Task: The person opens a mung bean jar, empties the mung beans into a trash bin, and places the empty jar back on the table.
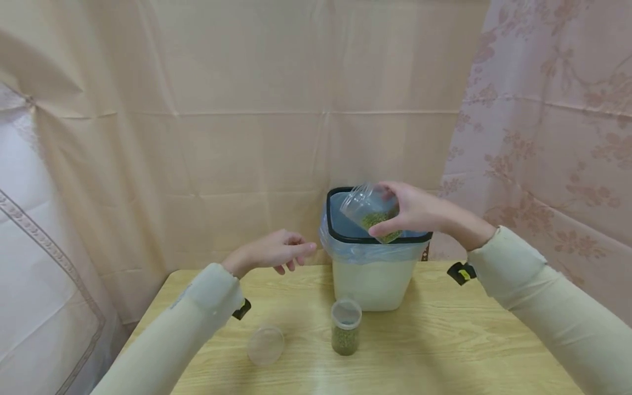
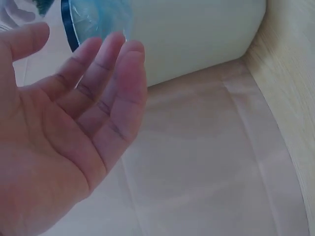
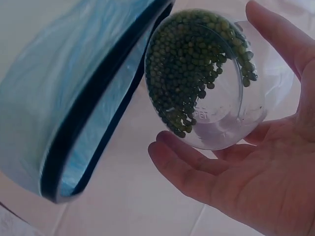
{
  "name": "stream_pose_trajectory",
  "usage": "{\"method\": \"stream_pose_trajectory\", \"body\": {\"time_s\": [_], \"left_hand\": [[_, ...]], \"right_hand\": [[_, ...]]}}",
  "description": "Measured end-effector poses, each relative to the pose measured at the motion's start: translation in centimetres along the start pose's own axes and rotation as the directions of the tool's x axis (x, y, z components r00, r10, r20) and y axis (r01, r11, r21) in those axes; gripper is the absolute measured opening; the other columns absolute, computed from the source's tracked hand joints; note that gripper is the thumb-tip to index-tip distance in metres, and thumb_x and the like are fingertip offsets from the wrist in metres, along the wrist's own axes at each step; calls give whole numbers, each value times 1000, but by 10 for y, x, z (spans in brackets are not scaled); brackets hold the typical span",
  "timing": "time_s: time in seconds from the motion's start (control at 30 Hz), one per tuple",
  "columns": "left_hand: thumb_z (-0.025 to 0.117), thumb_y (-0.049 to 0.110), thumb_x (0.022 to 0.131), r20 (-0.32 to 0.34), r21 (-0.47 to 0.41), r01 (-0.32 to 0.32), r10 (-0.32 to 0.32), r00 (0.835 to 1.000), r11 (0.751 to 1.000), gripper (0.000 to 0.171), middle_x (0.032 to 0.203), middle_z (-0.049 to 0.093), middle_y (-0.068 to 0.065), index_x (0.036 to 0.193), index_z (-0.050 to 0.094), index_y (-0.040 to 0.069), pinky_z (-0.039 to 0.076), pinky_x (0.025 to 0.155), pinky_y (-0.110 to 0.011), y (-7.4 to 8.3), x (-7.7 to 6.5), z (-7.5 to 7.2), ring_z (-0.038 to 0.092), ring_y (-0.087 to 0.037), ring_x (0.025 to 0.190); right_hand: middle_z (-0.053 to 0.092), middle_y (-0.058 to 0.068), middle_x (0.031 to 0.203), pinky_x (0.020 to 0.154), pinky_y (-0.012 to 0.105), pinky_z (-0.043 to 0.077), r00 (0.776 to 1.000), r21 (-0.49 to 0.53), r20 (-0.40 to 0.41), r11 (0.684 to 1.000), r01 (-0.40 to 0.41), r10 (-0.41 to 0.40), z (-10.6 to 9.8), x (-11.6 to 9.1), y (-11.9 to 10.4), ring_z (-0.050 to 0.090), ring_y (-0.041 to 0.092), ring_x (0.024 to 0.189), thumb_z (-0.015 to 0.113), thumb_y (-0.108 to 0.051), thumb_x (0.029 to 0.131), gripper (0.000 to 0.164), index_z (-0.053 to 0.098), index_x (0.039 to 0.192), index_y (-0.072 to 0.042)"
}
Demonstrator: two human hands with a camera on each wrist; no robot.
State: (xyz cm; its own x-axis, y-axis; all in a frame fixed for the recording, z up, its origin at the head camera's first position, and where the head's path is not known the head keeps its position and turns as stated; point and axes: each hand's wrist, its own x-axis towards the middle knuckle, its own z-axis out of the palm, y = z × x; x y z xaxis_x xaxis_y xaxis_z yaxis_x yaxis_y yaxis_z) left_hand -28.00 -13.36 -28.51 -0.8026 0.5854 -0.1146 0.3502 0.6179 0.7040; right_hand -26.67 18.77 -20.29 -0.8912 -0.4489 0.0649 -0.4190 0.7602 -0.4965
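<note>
My right hand [image 1: 412,208] grips a clear plastic jar [image 1: 362,200], tilted over the bin with its mouth toward the left. Green beans [image 3: 184,59], probably mung beans by their look, lie heaped along the jar's lower side in the right wrist view. Below the tilted jar stands a cream bin [image 1: 375,280] with a black rim and a blue bag [image 1: 340,249] folded over it. To the left of the bin, my left hand [image 1: 276,251] hovers above the table with relaxed, slightly bent fingers [image 2: 125,93] and holds nothing.
A second clear jar [image 1: 346,329], partly filled with green beans, stands upright in front of the bin. Left of it, a round clear lid [image 1: 265,345] lies on the wooden table [image 1: 474,340]. Beige cloth [image 1: 247,137] hangs behind the table.
</note>
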Motion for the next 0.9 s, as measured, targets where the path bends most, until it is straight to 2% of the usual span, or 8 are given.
{"method": "stream_pose_trajectory", "body": {"time_s": [0.1,0.23,0.4,0.6,0.9], "left_hand": [[51,49,103,-20,-35,32,-33,999,999,47,99,67,-10,121,64,7,58,66,-35,4,4,-1,64,-23,82],[52,49,103,-49,-75,66,-70,996,995,47,99,66,-12,120,64,7,57,64,-36,9,10,-2,64,-26,80],[52,47,104,-88,-103,81,-91,992,991,45,99,66,-13,119,63,7,57,64,-34,12,19,-1,65,-28,79],[53,49,103,-127,-149,119,-138,982,982,53,98,67,-12,129,58,3,58,63,-34,16,28,2,64,-23,75],[51,52,103,-120,-183,189,-213,970,965,55,101,69,-15,124,61,3,56,61,-32,23,40,8,66,-26,73]], "right_hand": [[48,25,143,101,56,46,1000,-22,13,1000,-8,8,-4,8,3,53,39,125,86,-43,80,100,32,153,0],[46,27,145,100,56,46,997,-39,58,998,-41,43,-10,19,6,52,39,126,84,-41,82,102,28,155,1],[41,30,149,104,59,43,992,-31,75,994,-104,106,-17,32,7,48,42,129,85,-41,82,108,19,156,2],[36,31,151,110,60,35,985,-19,103,990,-140,141,-22,43,10,40,45,136,84,-42,82,103,22,150,5],[32,35,153,112,62,32,973,-51,164,986,-156,163,-29,53,18,34,49,139,84,-39,84,102,21,150,6]]}}
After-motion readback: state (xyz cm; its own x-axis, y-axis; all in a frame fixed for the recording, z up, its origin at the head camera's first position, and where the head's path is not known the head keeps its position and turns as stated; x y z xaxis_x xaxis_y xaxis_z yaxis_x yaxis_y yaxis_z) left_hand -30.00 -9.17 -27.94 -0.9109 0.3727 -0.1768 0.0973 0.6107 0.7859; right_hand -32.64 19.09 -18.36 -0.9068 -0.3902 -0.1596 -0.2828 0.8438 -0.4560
